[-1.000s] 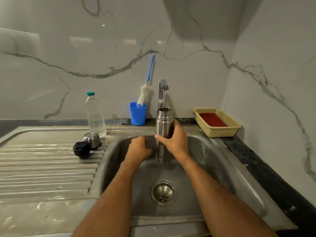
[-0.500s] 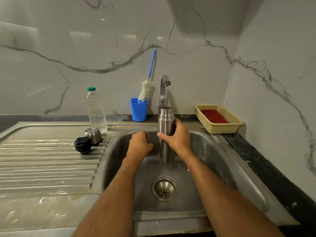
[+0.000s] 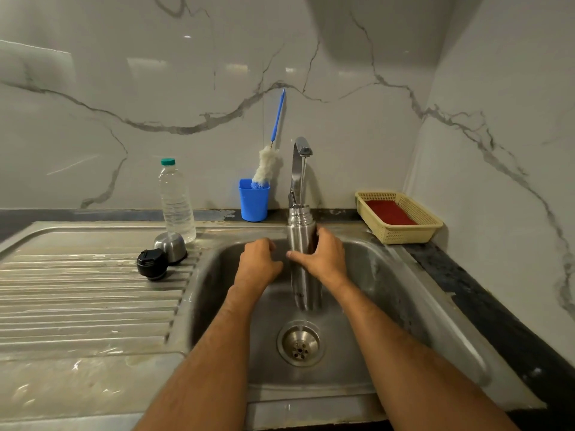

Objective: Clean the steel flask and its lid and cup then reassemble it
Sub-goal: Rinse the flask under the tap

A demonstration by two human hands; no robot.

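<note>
Rinse step: right hand point(image 3: 323, 259) gripped tall open steel flask point(image 3: 301, 244) upright in steel sink basin point(image 3: 404, 293) beneath chrome tap point(image 3: 300, 163); left hand point(image 3: 258, 262) curled, holding nothing visible. Next: brushing inside

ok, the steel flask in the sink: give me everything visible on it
The steel flask is a slim brushed-metal cylinder with a ribbed, threaded neck and an open mouth, no lid or cup on it. It stands upright in the sink basin, directly under the tap, whose thin stream runs down into the mouth. The right hand grips its upper body. The left hand sits curled just beside it; contact unclear. Small dark marking low on the body, unreadable.
</note>
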